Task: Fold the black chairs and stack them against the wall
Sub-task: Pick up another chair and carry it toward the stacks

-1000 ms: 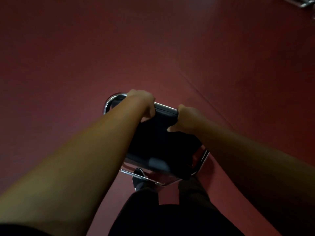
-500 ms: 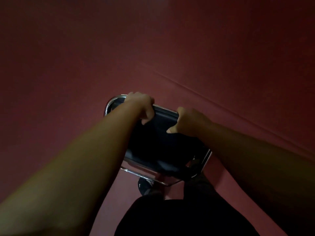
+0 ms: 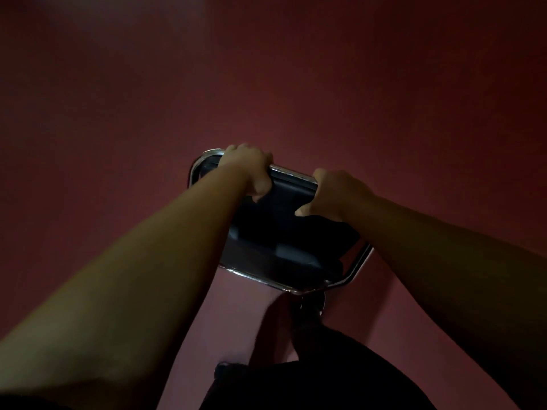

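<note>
Forearms (image 3: 142,285) reach forward and down from the lower corners of the head view as a person grips a black chair (image 3: 284,229) by its top edge, in dim light over a red floor (image 3: 296,84). The left hand (image 3: 248,170) sits at the far left end of the top rail, its fingers curled over the chrome frame (image 3: 291,172), the back of the hand toward the camera and one fingertip tucked against the black padding below. The right hand (image 3: 337,192) holds the same edge a little to the right, its fingers wrapped over the far side and out of sight, its thumb pressed on the near face of the padding. A short stretch of bright rail shows between the two hands. The chair sits in the middle of the picture, between the arms and just ahead of the person's body, its dark panels seen from above and its chrome tubing curving round the upper left corner and along the lower right edge. Whether it is fully folded, or whether its feet touch the floor, cannot be told from this angle. Below it, the person's dark trousers (image 3: 325,380) fill the bottom edge, and a dark shoe (image 3: 226,366) shows blurred on the floor at their left.
</note>
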`<state>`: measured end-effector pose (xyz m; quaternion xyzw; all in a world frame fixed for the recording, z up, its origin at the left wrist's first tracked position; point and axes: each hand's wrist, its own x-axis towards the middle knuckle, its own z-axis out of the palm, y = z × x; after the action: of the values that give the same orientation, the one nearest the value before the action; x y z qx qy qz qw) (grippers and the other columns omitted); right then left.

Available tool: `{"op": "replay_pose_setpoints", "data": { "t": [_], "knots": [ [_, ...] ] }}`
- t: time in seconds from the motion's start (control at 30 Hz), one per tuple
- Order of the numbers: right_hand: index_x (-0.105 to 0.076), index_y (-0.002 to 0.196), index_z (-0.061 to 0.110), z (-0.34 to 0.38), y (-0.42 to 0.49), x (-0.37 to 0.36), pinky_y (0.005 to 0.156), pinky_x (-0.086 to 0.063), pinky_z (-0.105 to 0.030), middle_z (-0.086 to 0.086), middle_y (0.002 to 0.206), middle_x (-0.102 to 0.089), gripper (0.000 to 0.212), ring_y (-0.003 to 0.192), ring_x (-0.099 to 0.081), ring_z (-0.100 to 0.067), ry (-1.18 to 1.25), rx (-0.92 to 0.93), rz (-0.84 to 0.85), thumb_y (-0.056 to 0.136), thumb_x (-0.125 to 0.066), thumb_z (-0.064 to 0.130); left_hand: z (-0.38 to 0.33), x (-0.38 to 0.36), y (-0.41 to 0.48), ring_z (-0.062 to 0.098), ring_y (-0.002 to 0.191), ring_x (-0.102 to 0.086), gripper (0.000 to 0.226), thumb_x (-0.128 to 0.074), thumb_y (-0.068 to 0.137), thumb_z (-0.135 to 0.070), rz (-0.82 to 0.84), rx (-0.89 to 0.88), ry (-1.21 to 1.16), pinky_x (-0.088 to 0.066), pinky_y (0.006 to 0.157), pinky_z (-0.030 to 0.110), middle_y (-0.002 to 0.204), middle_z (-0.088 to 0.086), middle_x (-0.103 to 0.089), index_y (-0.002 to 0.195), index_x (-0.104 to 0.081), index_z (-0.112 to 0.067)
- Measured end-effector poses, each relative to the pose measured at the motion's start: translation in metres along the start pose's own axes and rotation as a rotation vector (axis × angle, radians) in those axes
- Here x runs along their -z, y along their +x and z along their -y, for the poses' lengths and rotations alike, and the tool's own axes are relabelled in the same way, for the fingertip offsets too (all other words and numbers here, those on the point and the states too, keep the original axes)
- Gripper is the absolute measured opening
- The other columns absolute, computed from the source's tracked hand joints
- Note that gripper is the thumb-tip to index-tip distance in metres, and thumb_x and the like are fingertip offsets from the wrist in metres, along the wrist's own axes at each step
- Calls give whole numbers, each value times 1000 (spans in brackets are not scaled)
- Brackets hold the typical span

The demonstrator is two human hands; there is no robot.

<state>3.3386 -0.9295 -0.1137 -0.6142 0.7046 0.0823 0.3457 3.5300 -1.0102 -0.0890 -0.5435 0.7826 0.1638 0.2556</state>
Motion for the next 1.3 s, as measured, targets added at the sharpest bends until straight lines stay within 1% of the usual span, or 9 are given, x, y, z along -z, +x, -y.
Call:
{"op": "replay_pose_setpoints", "data": {
  "t": [0.13,0.27,0.33,0.43,0.5,0.87,1.07,1.17,1.3],
  "knots": [
    [-53,121,32,-49,11,54,85,-57,-42,-5,117,-64,83,102,-63,-31,-36,-31,-80,57,-86,74,-50,41,30,32,123,-54,73,-90,58,-32,-108,-68,48,-39,101,44,128,7,-64,124,-61,-25],
    [-49,102,35,-92,13,76,74,-49,-38,-1,102,-61,66,97,-62,-29,-38,-38,-132,59,-81,74,-88,54,53,34,128,-50,72,-82,69,-32,-175,-167,106,-37,108,47,137,10,-58,134,-53,-18],
    [-47,100,36,-108,13,79,72,-47,-38,1,103,-62,64,96,-63,-29,-32,-45,-160,59,-78,75,-105,57,62,35,130,-49,74,-79,72,-36,-186,-195,165,-36,109,49,140,13,-55,136,-49,-15],
    [-49,104,38,-119,19,80,76,-52,-40,3,106,-66,65,95,-64,-27,-26,-41,-192,60,-77,75,-116,60,75,35,134,-48,97,-88,66,-62,-181,-203,229,-36,111,51,143,11,-54,139,-45,-16],
    [-51,108,37,-117,24,80,76,-55,-41,3,104,-68,67,92,-64,-26,-12,-43,-189,60,-78,74,-114,59,81,34,134,-48,99,-88,65,-67,-201,-203,226,-35,112,49,143,10,-55,139,-46,-16],
    [-54,119,32,-42,83,84,77,-50,-38,-1,115,-70,75,102,-67,-30,-91,-16,-237,62,-77,75,-25,67,126,31,124,-53,90,-90,60,-65,-195,-198,109,-38,107,46,131,5,-60,130,-53,-23],
    [-57,121,34,13,139,122,77,-47,-37,-2,119,-68,73,104,-66,-30,-186,30,-148,63,-85,68,41,76,155,31,121,-55,87,-89,59,-67,-193,-133,-14,-38,104,48,128,3,-63,127,-56,-25],
    [-55,122,33,36,166,140,86,-48,-42,-1,122,-68,77,110,-65,-30,-283,61,-120,62,-83,72,61,81,168,32,123,-54,87,-90,60,-66,-187,-88,-58,-39,103,48,130,4,-62,128,-55,-24],
    [-53,121,30,57,198,155,85,-43,-42,0,122,-67,82,110,-64,-31,-350,81,-89,60,-81,77,83,92,185,32,128,-52,88,-91,62,-64,-131,-60,-103,-38,105,49,135,4,-60,130,-53,-22]
  ]
}}
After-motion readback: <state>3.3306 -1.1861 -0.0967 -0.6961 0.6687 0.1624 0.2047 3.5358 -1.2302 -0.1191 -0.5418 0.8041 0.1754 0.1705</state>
